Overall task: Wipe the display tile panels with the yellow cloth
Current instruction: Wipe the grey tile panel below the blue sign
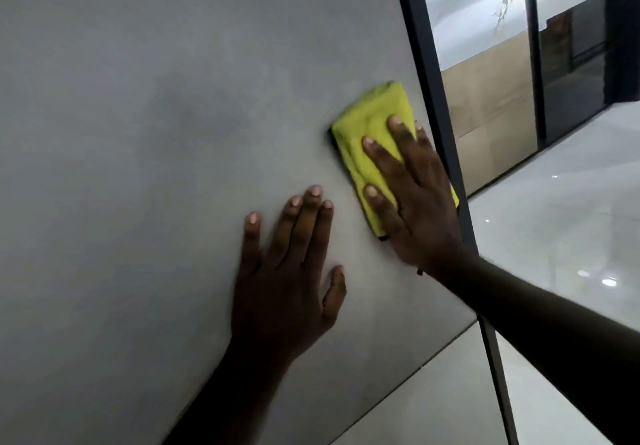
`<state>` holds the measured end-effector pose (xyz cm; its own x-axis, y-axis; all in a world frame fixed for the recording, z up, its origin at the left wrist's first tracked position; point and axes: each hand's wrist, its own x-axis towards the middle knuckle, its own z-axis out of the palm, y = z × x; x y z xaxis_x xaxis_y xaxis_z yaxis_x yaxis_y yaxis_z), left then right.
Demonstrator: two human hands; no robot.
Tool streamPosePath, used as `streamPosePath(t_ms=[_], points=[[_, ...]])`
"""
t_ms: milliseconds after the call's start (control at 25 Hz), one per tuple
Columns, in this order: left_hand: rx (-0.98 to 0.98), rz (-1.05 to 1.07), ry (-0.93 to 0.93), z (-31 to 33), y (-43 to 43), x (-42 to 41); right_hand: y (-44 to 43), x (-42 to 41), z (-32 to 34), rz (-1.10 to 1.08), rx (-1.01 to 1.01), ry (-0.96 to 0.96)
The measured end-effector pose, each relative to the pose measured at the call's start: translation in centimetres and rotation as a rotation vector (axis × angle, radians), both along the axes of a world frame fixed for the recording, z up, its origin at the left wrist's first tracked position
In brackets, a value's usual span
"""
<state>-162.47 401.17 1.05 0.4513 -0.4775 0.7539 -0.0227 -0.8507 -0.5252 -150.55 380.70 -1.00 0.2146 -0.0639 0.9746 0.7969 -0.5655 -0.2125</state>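
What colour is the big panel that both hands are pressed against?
The panel is grey with faint cloudy mottling, best seen in the head view.

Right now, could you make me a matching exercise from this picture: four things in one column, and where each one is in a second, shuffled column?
Things
1. folded yellow cloth
2. left hand
3. right hand
4. dark metal frame strip

Places
A. flat on the bare matte grey tile panel
B. along the panel's right edge
C. between a palm and the panel
D. pressing on the cloth

Pairs: 1-C, 2-A, 3-D, 4-B.
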Motion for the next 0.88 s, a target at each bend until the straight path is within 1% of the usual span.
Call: streamPosePath(t_ms=[40,80,120,200,240,280,320,360,400,480,520,560,600,640,680,720,760,800,840,880], points=[[0.007,0.004,-0.021,1.7,0.5,-0.1,-0.2,0.2,2.0,0.021,0.163,0.081],[0.01,0.008,-0.043,3.4,0.9,-0.2,0.0,0.1,3.7,0.013,0.255,0.151],[0.01,0.014,-0.063,4.9,1.2,-0.2,0.5,-0.3,4.7,-0.027,0.194,0.121],[0.019,0.031,-0.099,7.5,1.7,-0.4,0.9,0.1,5.2,-0.087,-0.173,-0.138],[0.028,0.041,-0.11,8.7,1.9,-0.4,0.5,0.3,6.3,-0.089,-0.217,-0.193],[0.041,0.053,-0.118,10.0,2.3,-0.6,0.3,0.8,7.7,-0.081,-0.1,-0.149],[0.053,0.065,-0.131,11.3,2.9,-0.8,0.5,0.8,9.3,-0.064,0.095,-0.033],[0.063,0.078,-0.156,12.8,3.4,-0.9,0.9,0.4,11.0,-0.068,0.231,0.05],[0.07,0.09,-0.185,14.2,3.9,-1.0,1.5,-0.1,12.0,-0.099,0.195,0.022],[0.078,0.105,-0.234,16.5,4.6,-1.0,1.1,0.8,12.5,-0.154,-0.179,-0.227],[0.082,0.113,-0.252,17.4,4.8,-1.0,0.4,1.3,13.6,-0.157,-0.221,-0.289],[0.091,0.12,-0.262,18.1,4.9,-1.0,0.1,1.7,15.1,-0.149,-0.098,-0.241],[0.104,0.124,-0.266,18.9,5.0,-1.0,0.5,1.6,16.9,-0.118,0.121,-0.098],[0.115,0.125,-0.273,19.9,5.1,-1.0,1.4,1.0,18.6,-0.096,0.296,0.031],[0.124,0.124,-0.288,21.1,5.4,-1.0,2.6,0.2,20.0,-0.125,0.3,0.024],[0.127,0.125,-0.304,22.2,5.6,-1.1,3.6,-0.2,20.6,-0.14,0.117,-0.121],[0.122,0.13,-0.318,23.1,5.8,-1.1,3.4,0.2,20.9,-0.157,-0.125,-0.306],[0.113,0.137,-0.333,23.6,5.9,-1.0,2.5,0.7,22.0,-0.176,-0.244,-0.437],[0.109,0.147,-0.345,23.7,5.9,-0.8,1.8,1.3,23.4,-0.192,-0.192,-0.443],[0.111,0.157,-0.345,23.6,5.8,-0.7,1.6,1.5,24.9,-0.172,-0.003,-0.314]])
